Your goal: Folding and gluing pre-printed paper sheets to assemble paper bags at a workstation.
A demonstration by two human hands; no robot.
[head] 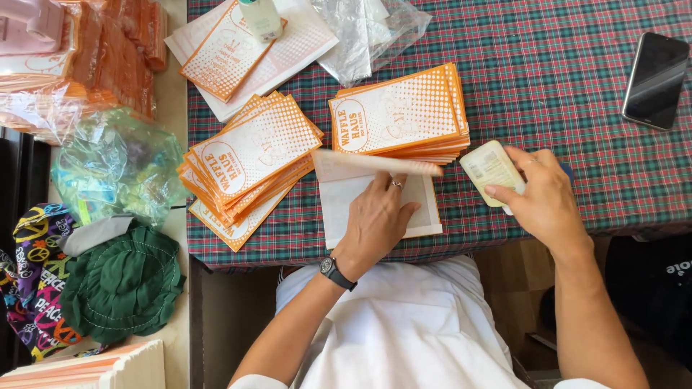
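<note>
At 9 o'clock: fanned stack (pixel 249 162) of orange-dotted paper bags on plaid cloth (pixel 562 65). Centre: left hand (pixel 375 220) flat, fingers spread, pressing a white bag (pixel 346 198). At 3 o'clock: right hand (pixel 544 198) clamped on small cream bottle (pixel 491 169).

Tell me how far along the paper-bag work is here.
Done, apparently: two stacks of orange-printed bags lie on the plaid tablecloth. In hand: the left hand presses a white bag flat, its flap blurred; the right hand holds a small pale bottle. What remains cannot be told.
</note>
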